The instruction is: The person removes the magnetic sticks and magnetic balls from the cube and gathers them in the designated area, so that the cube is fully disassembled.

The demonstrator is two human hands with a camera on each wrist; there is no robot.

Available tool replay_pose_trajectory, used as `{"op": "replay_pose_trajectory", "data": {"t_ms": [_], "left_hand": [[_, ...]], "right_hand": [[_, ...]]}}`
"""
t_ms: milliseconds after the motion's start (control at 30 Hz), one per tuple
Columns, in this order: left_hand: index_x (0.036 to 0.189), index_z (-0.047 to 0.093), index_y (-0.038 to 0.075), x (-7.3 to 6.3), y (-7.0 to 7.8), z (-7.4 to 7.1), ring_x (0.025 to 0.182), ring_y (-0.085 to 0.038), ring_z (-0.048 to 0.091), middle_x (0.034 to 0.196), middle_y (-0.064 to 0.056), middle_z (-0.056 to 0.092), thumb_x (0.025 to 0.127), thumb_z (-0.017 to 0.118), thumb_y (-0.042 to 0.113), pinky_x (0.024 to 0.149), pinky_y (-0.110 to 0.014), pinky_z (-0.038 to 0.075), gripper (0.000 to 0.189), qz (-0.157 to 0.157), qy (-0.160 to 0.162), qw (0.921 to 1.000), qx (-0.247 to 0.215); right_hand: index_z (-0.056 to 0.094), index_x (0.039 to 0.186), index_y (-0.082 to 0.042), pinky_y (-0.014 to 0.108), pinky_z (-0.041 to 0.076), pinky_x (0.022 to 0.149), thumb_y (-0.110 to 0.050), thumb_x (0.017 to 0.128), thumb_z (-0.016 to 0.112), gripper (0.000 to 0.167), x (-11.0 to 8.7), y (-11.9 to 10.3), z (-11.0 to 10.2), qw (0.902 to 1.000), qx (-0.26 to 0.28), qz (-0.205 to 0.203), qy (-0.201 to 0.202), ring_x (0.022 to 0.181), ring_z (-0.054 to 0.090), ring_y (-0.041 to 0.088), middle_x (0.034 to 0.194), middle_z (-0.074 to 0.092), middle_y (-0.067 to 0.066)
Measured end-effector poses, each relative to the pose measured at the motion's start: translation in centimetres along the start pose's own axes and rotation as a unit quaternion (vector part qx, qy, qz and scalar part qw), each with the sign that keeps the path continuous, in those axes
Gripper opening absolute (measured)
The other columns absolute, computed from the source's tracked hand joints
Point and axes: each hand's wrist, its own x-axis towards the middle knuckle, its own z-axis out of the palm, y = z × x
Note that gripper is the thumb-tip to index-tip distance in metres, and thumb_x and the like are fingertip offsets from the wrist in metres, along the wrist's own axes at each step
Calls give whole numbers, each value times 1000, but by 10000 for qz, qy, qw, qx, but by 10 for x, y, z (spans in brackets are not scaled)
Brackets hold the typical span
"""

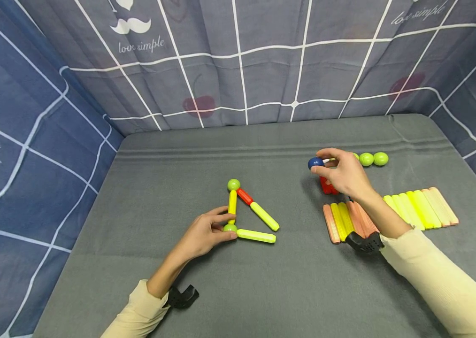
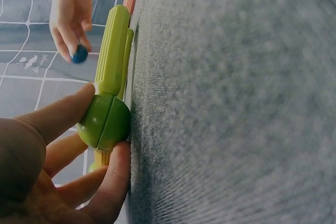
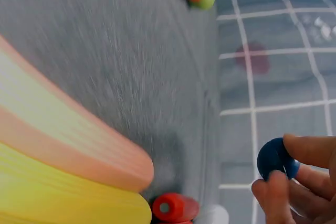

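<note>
My left hand (image 1: 205, 233) pinches a green ball (image 2: 105, 121) at the lower left corner of a small frame of rods lying on the grey cloth. From that ball a yellow-green rod (image 1: 257, 235) runs right and a yellow rod (image 1: 232, 205) runs up to a second green ball (image 1: 234, 184). A short red rod (image 1: 244, 196) and another yellow-green rod (image 1: 264, 216) slope down from the upper ball. Over the right side, my right hand (image 1: 345, 172) holds a blue ball (image 1: 316, 163) between thumb and fingertips, raised above the cloth.
Red pieces (image 1: 328, 186) lie under my right hand. A row of orange and yellow rods (image 1: 339, 220) sits by that wrist, with a paler row (image 1: 421, 209) farther right. Green balls (image 1: 380, 158) line up behind the hand. A checked curtain (image 1: 263, 75) closes off the back.
</note>
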Motion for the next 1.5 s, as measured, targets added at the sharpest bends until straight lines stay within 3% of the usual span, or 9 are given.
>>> {"op": "replay_pose_trajectory", "data": {"t_ms": [133, 333, 467, 633, 700, 933, 1100, 1333, 1500], "left_hand": [[128, 66, 6, 0, 0, 2, 92, -16, 62, 148, -13, 46, 84, 80, 19, 77, -28, 52, 48, -65, 2, 10000, 35], [128, 67, 6, 1, 0, 5, 91, -15, 62, 148, -13, 46, 84, 81, 19, 77, -28, 53, 48, -91, -20, 9999, -54], [128, 67, 6, 2, 1, 4, 90, -14, 61, 148, -13, 46, 83, 82, 18, 76, -28, 53, 48, -109, 10, 9999, -58], [128, 67, 7, 3, 1, 4, 90, -14, 62, 148, -11, 46, 83, 82, 18, 76, -27, 53, 49, -73, 9, 10000, -48], [128, 67, 7, 3, 1, 4, 91, -14, 62, 148, -11, 46, 83, 82, 18, 76, -27, 53, 49, -81, -14, 9999, -66], [128, 66, 6, 3, 0, 3, 93, -16, 61, 148, -14, 46, 84, 81, 20, 77, -28, 53, 49, -49, -44, 9999, -122], [128, 66, 5, 3, 0, 2, 93, -16, 61, 147, -14, 46, 84, 81, 20, 78, -28, 53, 49, -24, -46, 9999, -112], [128, 66, 5, 2, 0, 1, 92, -16, 61, 148, -13, 46, 84, 81, 20, 78, -28, 53, 49, -78, -46, 9999, -132], [129, 66, 6, 1, 1, 0, 93, -16, 61, 149, -13, 45, 84, 81, 20, 78, -29, 52, 49, -126, -27, 9999, -101]], "right_hand": [[65, 123, 0, 36, 50, 69, -19, 92, 72, 36, 24, 9, 5, 9991, -427, 59, -60, 91, 66, 35, 112, 67, 23], [65, 121, 3, 55, 40, 92, -11, 91, 70, 34, 44, 21, 12, 9975, -678, 121, -187, 116, 53, 45, 121, 62, 27], [63, 124, 4, 51, 43, 88, -7, 92, 68, 34, 48, 24, 13, 9973, -612, 214, -346, 105, 58, 43, 123, 60, 29], [59, 127, 7, 35, 50, 52, -1, 93, 64, 35, 51, 27, 14, 9973, -325, 361, -545, 63, 65, 32, 122, 58, 29], [57, 128, 8, 31, 48, 45, 2, 93, 62, 36, 52, 28, 14, 9971, -181, 407, -623, 59, 65, 29, 122, 57, 30], [55, 130, 10, 29, 50, 46, 5, 95, 58, 35, 54, 31, 15, 9964, -49, 434, -733, 67, 67, 27, 126, 54, 32], [55, 130, 8, 29, 48, 45, 4, 94, 58, 37, 53, 30, 15, 9962, -98, 450, -743, 54, 63, 23, 124, 56, 32], [58, 131, 3, 32, 45, 47, -3, 94, 61, 37, 41, 15, 16, 9979, -1, 286, -577, 45, 56, 22, 82, 66, 24], [61, 125, 4, 31, 47, 46, -3, 93, 65, 33, 23, -3, 31, 9953, 518, -29, -816, 47, 56, 25, 103, 66, 25]]}}
